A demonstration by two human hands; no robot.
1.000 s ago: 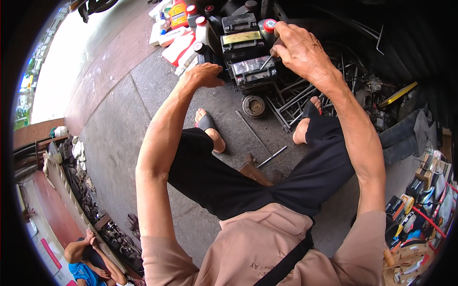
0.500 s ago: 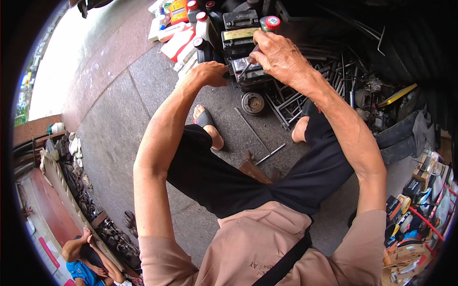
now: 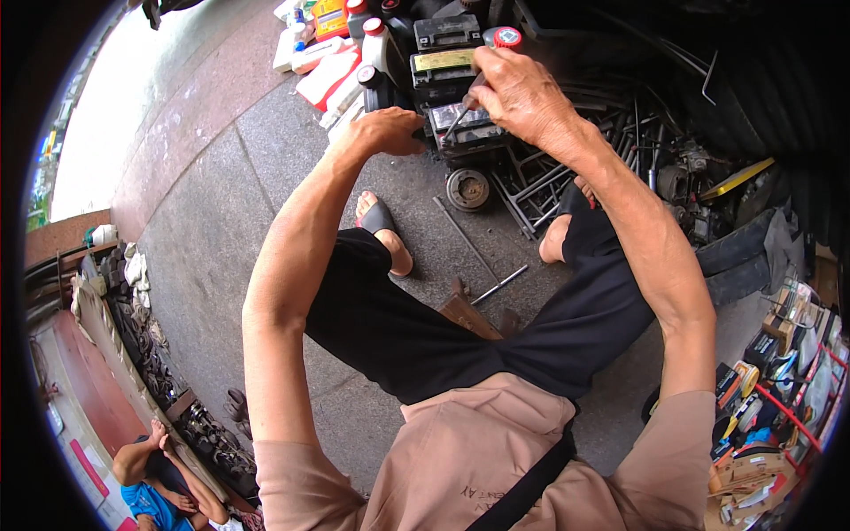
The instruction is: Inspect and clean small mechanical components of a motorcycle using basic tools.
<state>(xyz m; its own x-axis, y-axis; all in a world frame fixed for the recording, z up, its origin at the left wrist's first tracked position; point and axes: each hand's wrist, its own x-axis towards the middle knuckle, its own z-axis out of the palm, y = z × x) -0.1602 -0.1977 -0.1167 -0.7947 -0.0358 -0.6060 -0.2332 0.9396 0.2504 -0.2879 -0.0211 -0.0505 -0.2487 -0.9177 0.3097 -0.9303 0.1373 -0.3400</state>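
Note:
My right hand [image 3: 522, 96] is closed around the handle of a screwdriver [image 3: 457, 124]. Its thin shaft slants down to the left over the front battery [image 3: 485, 134], a black block with a pale top; whether the tip touches it is hard to see. At that battery's left end, my left hand [image 3: 387, 131] curls its fingers against the side, their tips partly hidden. Behind stand a battery with a yellowish top [image 3: 443, 62] and another black battery [image 3: 445, 32]. A round metal part [image 3: 467, 190] lies just in front.
Several bottles [image 3: 381, 44] stand left of the batteries. Metal rods and wrenches [image 3: 553, 181] pile up to the right. A T-shaped bar [image 3: 501, 285] and a wooden block [image 3: 467, 314] lie between my legs. Another person [image 3: 159, 496] sits at the lower left.
My right hand has shifted slightly right and down, showing more of the screwdriver's shaft. My left hand has moved up a little beside the battery.

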